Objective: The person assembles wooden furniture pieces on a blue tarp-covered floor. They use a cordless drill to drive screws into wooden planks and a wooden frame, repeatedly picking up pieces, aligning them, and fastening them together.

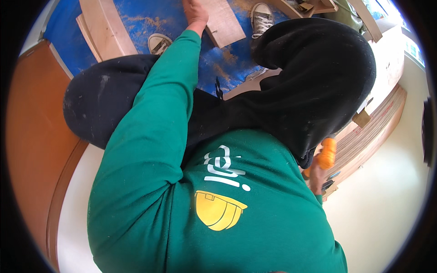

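Observation:
My left arm, in a green sleeve, reaches up to the top edge of the picture. There my left hand (pixel 195 14) is at the near left side of a light wooden board (pixel 224 29). Its fingers are mostly cut off by the picture's edge, so I cannot tell what they do. Down at my right side, next to my hip, my right hand (pixel 316 176) is closed around a tool with a bright orange handle (pixel 327 154). The tool's working end is hidden, so its kind does not show.
Sawdust lies on the blue floor covering (pixel 150 22). Other boards (pixel 108 29) are at the upper left. A stack of long planks (pixel 380 125) lies along the wall on my right. My shoes (pixel 262 20) flank the middle board. A brown door (pixel 36 136) is on the left.

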A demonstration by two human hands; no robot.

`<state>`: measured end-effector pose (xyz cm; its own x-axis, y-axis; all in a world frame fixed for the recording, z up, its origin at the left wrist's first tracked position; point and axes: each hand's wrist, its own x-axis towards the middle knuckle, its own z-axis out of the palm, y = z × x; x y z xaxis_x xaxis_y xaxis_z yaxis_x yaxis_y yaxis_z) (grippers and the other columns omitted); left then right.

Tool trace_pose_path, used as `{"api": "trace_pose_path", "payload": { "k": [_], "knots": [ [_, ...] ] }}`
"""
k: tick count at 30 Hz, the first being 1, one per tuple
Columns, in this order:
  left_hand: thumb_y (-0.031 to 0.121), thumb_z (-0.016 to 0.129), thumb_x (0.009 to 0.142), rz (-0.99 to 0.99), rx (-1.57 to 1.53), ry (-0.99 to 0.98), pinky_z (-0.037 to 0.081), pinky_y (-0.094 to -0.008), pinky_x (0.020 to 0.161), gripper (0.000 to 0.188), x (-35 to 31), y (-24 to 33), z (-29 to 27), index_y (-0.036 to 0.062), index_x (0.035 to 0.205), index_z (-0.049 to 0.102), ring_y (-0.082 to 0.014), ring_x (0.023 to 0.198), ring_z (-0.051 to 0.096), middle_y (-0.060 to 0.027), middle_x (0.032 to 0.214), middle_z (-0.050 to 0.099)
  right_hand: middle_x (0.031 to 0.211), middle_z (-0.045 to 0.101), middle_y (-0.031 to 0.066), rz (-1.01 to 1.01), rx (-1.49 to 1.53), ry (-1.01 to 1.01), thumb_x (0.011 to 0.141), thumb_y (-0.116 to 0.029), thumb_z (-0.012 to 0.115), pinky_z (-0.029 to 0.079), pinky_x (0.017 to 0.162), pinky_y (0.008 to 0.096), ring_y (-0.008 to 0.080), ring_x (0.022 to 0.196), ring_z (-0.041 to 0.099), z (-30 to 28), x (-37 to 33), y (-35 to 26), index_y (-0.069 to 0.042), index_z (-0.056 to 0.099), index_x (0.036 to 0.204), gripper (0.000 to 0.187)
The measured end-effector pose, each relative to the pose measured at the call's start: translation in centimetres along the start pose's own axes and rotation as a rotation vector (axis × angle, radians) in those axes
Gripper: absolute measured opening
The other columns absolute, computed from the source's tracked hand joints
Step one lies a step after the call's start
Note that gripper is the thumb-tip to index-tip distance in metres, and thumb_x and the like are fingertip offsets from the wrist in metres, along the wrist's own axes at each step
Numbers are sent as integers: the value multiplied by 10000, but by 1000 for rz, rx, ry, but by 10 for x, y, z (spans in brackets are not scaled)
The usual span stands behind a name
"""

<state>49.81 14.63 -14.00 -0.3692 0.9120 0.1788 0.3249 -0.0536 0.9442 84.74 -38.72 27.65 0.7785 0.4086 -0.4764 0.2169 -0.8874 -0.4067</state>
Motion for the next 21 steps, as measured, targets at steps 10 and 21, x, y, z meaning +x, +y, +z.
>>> {"api": "trace_pose_path", "payload": {
  "k": [10, 21],
  "knots": [
    [478, 368, 1174, -115, -71, 13, 351, -445, 1285, 667, -2, -21, 16, -46, 1558, 516, -420, 1529, 462, -287, 1615, 519, 1126, 724, 123, -945, -135, 30, 980, -32, 725, 595, 993, 438, 228, 1004, 755, -81, 7, -282, -7, 656, 1376, 403],
    [446, 369, 1167, -170, 68, 135, 303, -480, 1316, 687, 1, 23, 33, -82, 1602, 434, -485, 1551, 388, -347, 1648, 432, 1089, 763, 56, -626, -274, -688, 953, -166, 776, 561, 766, 301, 137, 815, 681, 150, 36, -375, -6, 736, 1280, 367]
  ]
}}
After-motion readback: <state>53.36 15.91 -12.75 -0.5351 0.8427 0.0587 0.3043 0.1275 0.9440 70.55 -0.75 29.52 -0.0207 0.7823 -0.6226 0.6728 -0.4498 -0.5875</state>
